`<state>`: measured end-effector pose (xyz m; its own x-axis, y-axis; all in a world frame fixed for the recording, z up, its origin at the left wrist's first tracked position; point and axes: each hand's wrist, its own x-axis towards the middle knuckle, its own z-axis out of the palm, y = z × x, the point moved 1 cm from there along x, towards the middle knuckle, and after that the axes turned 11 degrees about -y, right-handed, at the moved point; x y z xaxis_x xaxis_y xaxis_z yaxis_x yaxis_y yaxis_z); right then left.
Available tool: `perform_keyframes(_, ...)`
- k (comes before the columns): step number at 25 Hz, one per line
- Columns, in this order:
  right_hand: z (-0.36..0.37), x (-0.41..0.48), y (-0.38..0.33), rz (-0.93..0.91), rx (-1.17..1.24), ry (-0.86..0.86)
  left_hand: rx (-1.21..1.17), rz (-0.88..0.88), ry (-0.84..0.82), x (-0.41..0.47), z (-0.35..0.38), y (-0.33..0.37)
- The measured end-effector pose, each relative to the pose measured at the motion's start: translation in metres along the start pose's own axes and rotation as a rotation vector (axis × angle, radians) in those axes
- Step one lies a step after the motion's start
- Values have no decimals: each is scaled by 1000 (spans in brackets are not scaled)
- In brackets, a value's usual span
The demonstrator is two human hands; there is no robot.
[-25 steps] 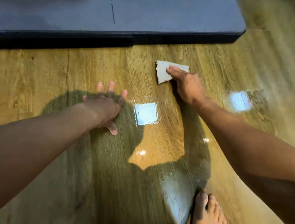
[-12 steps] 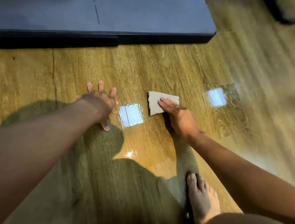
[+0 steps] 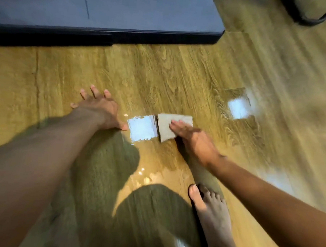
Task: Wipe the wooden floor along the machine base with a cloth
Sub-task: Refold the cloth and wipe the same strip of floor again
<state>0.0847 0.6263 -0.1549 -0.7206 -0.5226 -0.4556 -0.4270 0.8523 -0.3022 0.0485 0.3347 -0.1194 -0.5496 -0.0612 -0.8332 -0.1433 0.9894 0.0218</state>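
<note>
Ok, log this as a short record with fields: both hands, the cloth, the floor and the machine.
glossy brown wooden floor: bright light reflections
dark grey flat machine base: along the far side
small pale rectangular cloth: flat on floor, apart from machine base
left-hand grip: fingers spread, flat on floor
right-hand grip: straight fingers pressing cloth down
bare foot: on floor, near side

A glossy wooden floor (image 3: 160, 72) fills the view, its grain streaked and slightly blurred. A flat grey-blue machine base (image 3: 144, 10) with a black rim lies along the floor's far edge. A dark rounded object (image 3: 310, 20) sits at the far right corner. Two bright square reflections (image 3: 142, 129) shine on the boards, and a broad shadow (image 3: 104, 167) covers the near left part.
</note>
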Motion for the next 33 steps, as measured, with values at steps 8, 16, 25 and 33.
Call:
perform_keyframes(8,-26,24,16,-88,-64,104,1,96,88,21,-30,54)
perform_keyframes(16,-7,7,16,-227,-41,176,42,-9,-17,28,-35,63)
perform_keyframes(25,-94,176,33,-9,-27,217,75,3,-46,22,-38,67)
perform_keyframes(33,-112,201,53,-92,-108,227,59,21,-26,29,-33,63)
